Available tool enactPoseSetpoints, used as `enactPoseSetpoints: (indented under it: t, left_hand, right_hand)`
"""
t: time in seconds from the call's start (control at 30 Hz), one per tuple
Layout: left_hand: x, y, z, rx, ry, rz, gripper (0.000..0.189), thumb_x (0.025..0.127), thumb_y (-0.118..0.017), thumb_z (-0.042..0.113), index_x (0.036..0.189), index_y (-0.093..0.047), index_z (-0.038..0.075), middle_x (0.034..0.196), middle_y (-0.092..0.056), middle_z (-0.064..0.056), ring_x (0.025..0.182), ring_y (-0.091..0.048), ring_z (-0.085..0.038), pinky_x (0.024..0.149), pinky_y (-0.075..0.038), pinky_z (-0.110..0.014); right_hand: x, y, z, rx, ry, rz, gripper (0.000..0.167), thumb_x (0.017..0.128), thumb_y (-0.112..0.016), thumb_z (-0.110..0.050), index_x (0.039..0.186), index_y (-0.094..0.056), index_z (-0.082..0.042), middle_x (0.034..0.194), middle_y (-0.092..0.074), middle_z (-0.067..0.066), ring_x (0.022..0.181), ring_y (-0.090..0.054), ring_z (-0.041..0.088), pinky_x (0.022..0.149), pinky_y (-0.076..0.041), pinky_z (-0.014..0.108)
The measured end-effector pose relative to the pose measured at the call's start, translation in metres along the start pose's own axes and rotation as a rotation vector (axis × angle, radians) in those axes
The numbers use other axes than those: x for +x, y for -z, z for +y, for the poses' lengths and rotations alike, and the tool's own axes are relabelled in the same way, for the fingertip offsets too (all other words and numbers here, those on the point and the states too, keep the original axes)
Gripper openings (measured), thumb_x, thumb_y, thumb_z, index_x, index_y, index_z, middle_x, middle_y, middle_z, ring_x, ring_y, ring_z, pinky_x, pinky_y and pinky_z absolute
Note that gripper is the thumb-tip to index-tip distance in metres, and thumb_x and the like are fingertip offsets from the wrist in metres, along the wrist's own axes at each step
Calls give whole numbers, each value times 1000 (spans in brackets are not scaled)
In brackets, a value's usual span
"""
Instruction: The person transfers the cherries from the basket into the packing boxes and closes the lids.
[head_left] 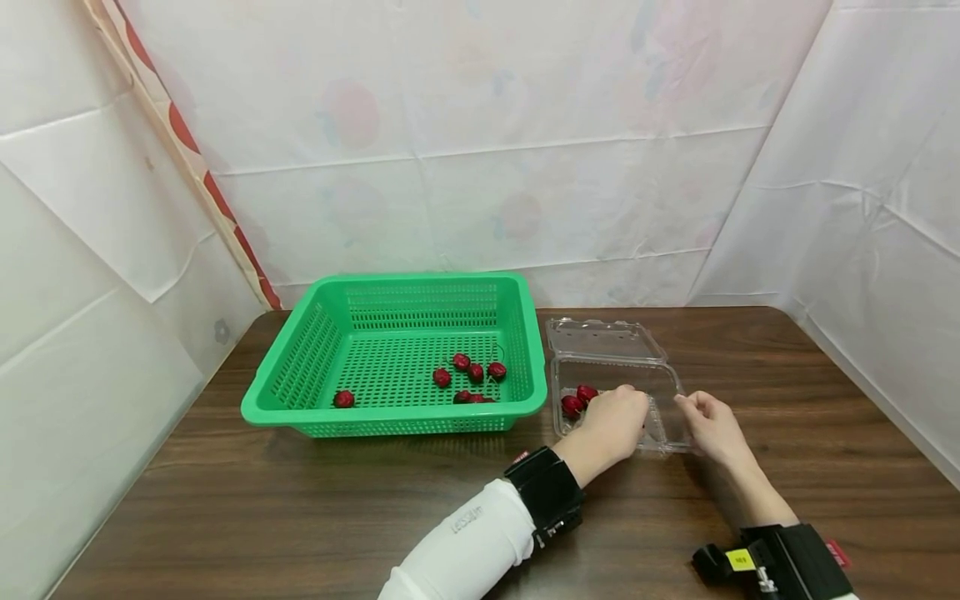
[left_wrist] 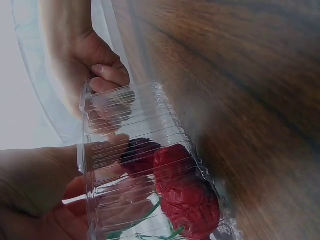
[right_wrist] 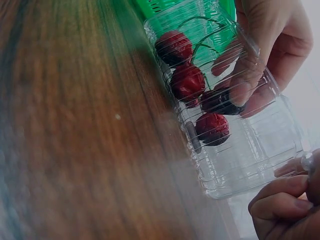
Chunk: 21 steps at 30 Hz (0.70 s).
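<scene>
The left hand (head_left: 611, 421) is down inside the clear box (head_left: 618, 372), thumb and fingers pinching a dark cherry (right_wrist: 217, 101) near its floor; the right hand (head_left: 714, 427) pinches the box's near right corner between thumb and curled fingers. More cherries (head_left: 572, 407) lie in the left part of the box, just beside the pinched one, and others (head_left: 476, 372) sit in the green basket (head_left: 393, 413), to the left and apart

The likeliest trouble, I judge, is a slip: the dark cherry looks smooth and rounded, so a pinch off its middle could let it shoot out and roll. Green stems (left_wrist: 151, 211) lie across the box beside the fingers; one caught there could drag a neighbour along. The box wall looks thin, and only one corner is held, so a hard squeeze may bend it, while a knock from the left hand could swing the far end round on the surface (head_left: 300, 500). Easing the right hand's hold too soon would let the box skid or tip. The lid (head_left: 606, 340) lies folded back behind; if the box were jolted, it might spring up against the left knuckles
</scene>
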<state>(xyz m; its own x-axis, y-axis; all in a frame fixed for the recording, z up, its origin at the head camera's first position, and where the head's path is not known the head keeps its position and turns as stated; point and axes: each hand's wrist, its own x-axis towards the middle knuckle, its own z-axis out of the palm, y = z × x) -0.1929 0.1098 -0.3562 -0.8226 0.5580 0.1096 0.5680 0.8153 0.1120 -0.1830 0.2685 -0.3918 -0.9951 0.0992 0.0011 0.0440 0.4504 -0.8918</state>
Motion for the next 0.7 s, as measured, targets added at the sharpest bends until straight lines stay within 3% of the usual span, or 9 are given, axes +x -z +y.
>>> enactPoseSetpoints:
  t: [0.37,0.57,0.7]
  left_hand:
    - [-2,1,-1,-4,10,4,3,81,-64,22,81,-65,20,83,-57,7,68,-56,-6,48,-44,-23]
    - [-5,4,-4,-12,-20,86,20,79,-63,18,60,-56,19,74,-53,7,61,-51,-5,45,-41,-22]
    - [-9,7,-4,-6,-46,156,17,82,-61,21,65,-59,18,71,-52,7,60,-50,-4,45,-41,-19]
  right_hand:
    - [0,-1,0,37,-11,3,28,94,-41,-20,71,-38,-4,47,-38,-3,36,-32,5,34,-31,22]
    - [1,-1,0,38,-13,6,29,94,-42,-20,72,-38,-2,47,-38,-4,35,-32,5,35,-31,21]
    - [1,0,1,33,-7,6,29,94,-42,-19,72,-39,-1,46,-38,-4,35,-32,5,34,-31,21]
